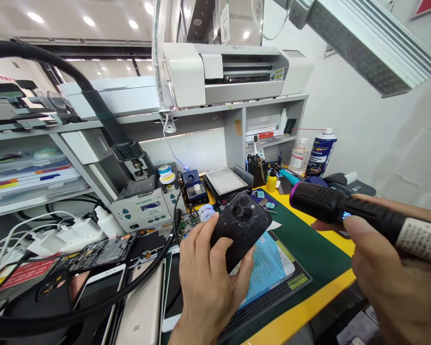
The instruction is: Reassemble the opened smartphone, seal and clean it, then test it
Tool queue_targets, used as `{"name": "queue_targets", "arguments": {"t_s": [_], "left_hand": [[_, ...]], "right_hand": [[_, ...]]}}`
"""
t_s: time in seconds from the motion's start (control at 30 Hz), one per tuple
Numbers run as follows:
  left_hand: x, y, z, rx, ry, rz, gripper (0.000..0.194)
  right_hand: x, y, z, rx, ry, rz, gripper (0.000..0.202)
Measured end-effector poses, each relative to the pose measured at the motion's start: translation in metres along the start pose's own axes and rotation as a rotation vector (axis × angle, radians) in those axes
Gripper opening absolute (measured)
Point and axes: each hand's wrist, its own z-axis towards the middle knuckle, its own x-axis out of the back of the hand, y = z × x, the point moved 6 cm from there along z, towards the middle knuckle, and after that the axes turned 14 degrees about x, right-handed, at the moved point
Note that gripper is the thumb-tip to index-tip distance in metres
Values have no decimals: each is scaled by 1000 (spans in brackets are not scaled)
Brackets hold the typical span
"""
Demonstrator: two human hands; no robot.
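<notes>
My left hand (210, 270) grips a black smartphone (244, 223) by its edges, fingers on one side and thumb on the other. The phone is tilted, its back with the camera block facing up, and light scratch-like marks show on it. To the right, my right hand (384, 258) is wrapped around a black flashlight (348, 208) with a purple rim at its head. A small blue-lit display glows by my thumb, and the flashlight's head points left, toward the phone but apart from it. Beneath the phone lies a blue-and-white packet (269, 263) on a dark perforated tray (290, 292).
Several phones, including a gold one (140, 302), and a black cable crowd the left. A grey soldering or hot-air station (147, 211), a flat heating plate (226, 184) and a blue spray can (320, 153) stand behind. A lamp (373, 43) hangs at upper right.
</notes>
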Motion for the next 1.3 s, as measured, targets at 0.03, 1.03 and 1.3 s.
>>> {"name": "queue_targets", "arguments": {"t_s": [0.03, 1.03, 1.3], "left_hand": [[0, 0, 0, -2, -3, 1, 44], [-9, 8, -6, -69, -225, -83, 39], [-12, 12, -9, -172, -281, -124, 37]], "right_hand": [[1, 2, 2, -3, 28, 8, 28], [8, 35, -1, -80, -141, 73, 21], [6, 56, -4, -95, -341, -12, 15]]}}
